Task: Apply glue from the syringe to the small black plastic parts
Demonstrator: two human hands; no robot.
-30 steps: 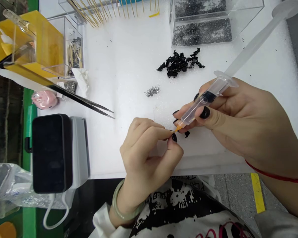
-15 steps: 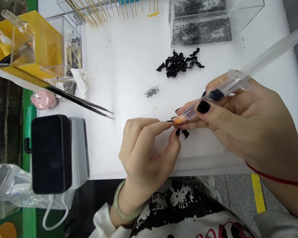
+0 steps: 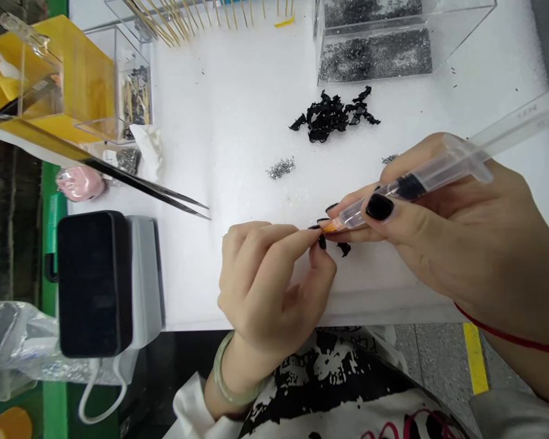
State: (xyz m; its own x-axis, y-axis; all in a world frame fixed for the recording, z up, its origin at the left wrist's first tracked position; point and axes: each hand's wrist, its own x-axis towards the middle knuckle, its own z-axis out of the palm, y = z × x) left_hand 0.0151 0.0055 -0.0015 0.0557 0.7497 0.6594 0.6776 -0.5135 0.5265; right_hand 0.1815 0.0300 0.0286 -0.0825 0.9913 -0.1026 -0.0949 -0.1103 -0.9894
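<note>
My right hand [image 3: 466,225] grips a clear plastic syringe [image 3: 443,171] with a black plunger tip and an orange nozzle. The nozzle points down-left at the fingertips of my left hand [image 3: 274,274]. Left thumb and index finger are pinched together right at the nozzle; whatever they hold is too small or hidden to make out. Just below the right fingers lies one small black part [image 3: 344,249] on the white foam surface. Farther off sit a heap of black plastic parts [image 3: 332,116] and a small pile of tiny metal pieces [image 3: 281,167].
Tweezers [image 3: 155,192] reach in from the left. Behind are a clear acrylic box [image 3: 402,58] with dark granules, a row of thin wooden sticks [image 3: 178,21] and a yellow box [image 3: 73,73]. A black-screened device [image 3: 95,283] stands at left, near a pink lump [image 3: 80,183].
The syringe and right hand have shifted slightly right, uncovering a second small metal pile. My left thumb has moved up, closing the pinch against the index finger.
</note>
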